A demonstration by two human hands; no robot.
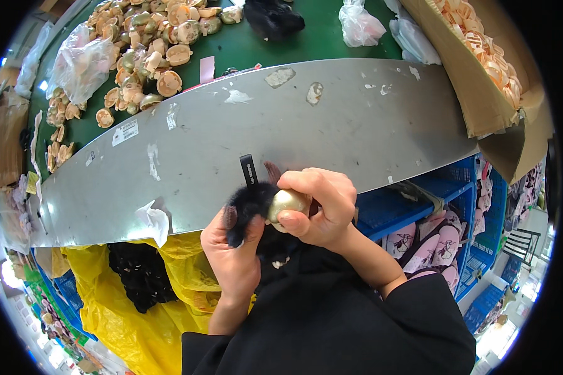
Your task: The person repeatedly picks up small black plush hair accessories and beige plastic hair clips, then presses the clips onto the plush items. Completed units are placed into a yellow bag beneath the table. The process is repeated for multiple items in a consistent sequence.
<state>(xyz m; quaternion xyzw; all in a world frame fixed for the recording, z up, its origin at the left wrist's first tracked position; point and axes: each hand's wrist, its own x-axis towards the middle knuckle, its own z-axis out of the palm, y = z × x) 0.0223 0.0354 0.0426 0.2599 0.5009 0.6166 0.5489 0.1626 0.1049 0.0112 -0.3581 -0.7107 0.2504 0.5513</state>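
Both hands meet at the near edge of the grey metal shelf, low centre of the view. Left hand is curled around a black furry toy piece, thumb up against the fur, fingers underneath. Right hand is closed over a small rounded gold-beige face part, thumb pressing on its front, fingers wrapped over the top. The face part sits directly against the right side of the fur piece, touching it, so the two hands are nearly touching too.

The fur piece runs roughly upright, tilted a bit; a black ribbon tag sticks up from its top over the shelf, and a small dark limb hangs down by the left thumb. The face part's rounded side faces down-left toward the person.

Beyond the shelf, a pile of similar beige face parts lies on the green table. Right of the shelf, a cardboard box of more parts. Below the shelf, left of the hands, a yellow bag with black fur pieces; right of the hands, blue crates. Bare shelf surface lies open just above the hands.
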